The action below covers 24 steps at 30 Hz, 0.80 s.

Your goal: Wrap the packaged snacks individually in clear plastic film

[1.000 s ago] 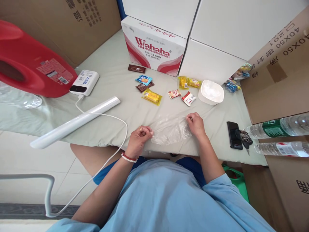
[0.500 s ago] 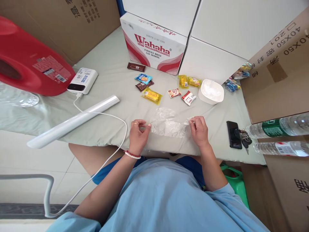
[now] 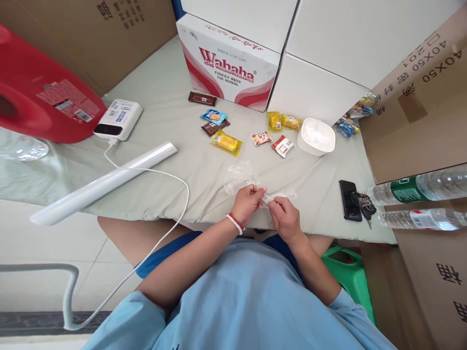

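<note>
The left hand and the right hand are close together, both pinching the clear plastic film near the front edge of the desk, below the yellow-wrapped snack.

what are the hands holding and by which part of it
The left hand and right hand pinch a thin plastic sheet by a bunched part near its front; whether that is an edge cannot be told.
</note>
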Motion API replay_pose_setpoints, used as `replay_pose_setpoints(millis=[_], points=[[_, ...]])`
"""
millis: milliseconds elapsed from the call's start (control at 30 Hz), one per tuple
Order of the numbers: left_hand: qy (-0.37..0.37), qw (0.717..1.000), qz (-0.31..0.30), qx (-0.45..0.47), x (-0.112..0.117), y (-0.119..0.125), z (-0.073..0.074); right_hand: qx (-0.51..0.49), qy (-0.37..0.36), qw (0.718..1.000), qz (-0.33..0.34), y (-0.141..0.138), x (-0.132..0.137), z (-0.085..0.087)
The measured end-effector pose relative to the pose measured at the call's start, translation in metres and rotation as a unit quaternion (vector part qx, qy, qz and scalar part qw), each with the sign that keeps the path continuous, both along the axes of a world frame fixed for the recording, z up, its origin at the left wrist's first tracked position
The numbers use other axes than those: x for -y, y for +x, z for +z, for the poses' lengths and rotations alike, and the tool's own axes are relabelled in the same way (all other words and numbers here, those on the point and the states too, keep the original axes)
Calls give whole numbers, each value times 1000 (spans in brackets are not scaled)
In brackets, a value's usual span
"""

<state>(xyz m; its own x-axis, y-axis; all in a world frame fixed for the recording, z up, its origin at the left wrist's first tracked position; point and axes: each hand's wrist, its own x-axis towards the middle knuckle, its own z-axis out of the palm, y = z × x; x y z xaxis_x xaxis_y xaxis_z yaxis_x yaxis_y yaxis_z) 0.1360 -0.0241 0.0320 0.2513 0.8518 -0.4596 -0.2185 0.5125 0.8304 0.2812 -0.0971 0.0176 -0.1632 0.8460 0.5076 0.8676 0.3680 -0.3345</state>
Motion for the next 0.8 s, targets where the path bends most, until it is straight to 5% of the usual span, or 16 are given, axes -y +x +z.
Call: replay_pose_setpoints(millis=[167,300,400,600,800], points=[[31,999,14,41,6,-14,-9,-156,-169,968,103,10,14,27],[41,997,-13,60,14,-24,-11,-326,-165,931,-13,35,11,60],[51,996,-32,65,19,-24,-9,-293,-138,943,-71,40,-5,72],[115,990,-72,24,26,-26,-1,-191,-216,957,23,1,-32,46],[98,994,-44,-24,32,-44,-8,-416,-261,869,-66,13,-38,26]])
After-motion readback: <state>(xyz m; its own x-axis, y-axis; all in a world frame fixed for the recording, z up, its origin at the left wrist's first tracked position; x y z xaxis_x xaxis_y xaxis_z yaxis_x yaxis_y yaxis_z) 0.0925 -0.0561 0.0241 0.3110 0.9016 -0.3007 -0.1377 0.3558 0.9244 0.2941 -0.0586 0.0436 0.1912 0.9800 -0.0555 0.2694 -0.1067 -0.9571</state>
